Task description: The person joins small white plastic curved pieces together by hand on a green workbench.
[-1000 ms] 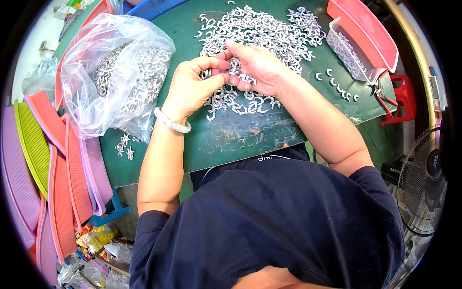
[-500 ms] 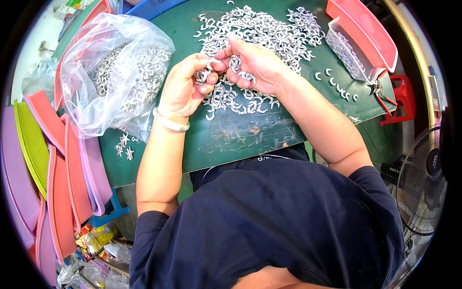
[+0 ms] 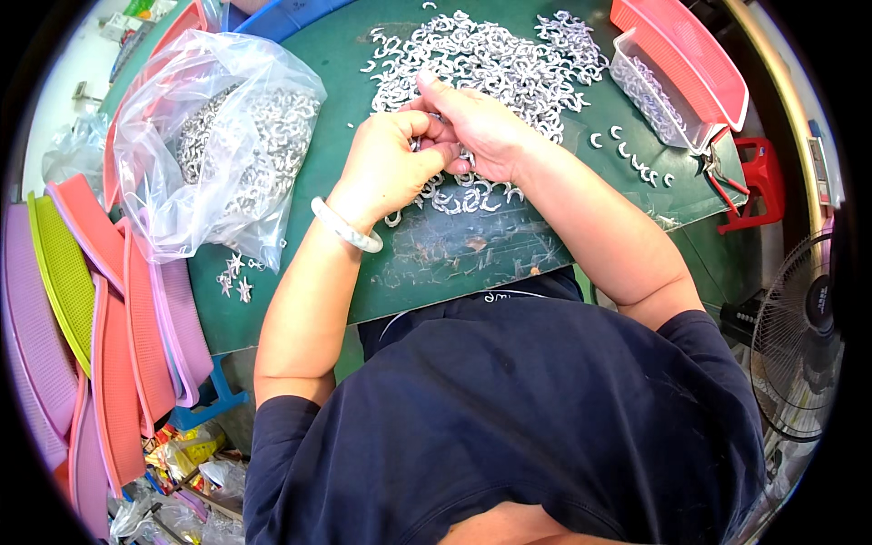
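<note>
**Working small white hooks at a green table**

Leaning over the work, the person in a dark navy short-sleeved shirt point(image 3: 509, 409) fills the near part of the view, both forearms reaching forward onto the dark green table mat point(image 3: 454, 263). A pale, glassy bangle point(image 3: 346, 227) circles the left wrist. The left hand point(image 3: 386, 163) is curled, its fingers closed toward the right hand point(image 3: 477, 127), which meets it fingertip to fingertip; both pinch at something small between them, most likely one of the little white curved plastic pieces, though the piece itself is hidden by the fingers. Just under the hands lies a thin scatter of those pieces point(image 3: 459, 195), touching the mat.

Left of the left forearm, a few tiny white star-shaped bits point(image 3: 234, 277) lie near the mat's edge, and beside them sits a clear crumpled plastic bag point(image 3: 218, 136) full of more white parts. Stacked flat plastic trays in pink, coral and yellow-green point(image 3: 82, 309) lean at the far left.

Beyond the hands spreads the large heap of white curved pieces point(image 3: 490, 59). To the right stand a clear rectangular plastic tub point(image 3: 656, 91) and a coral-pink tray point(image 3: 681, 54), with a grey standing fan point(image 3: 804, 336) off the table's right side.
</note>
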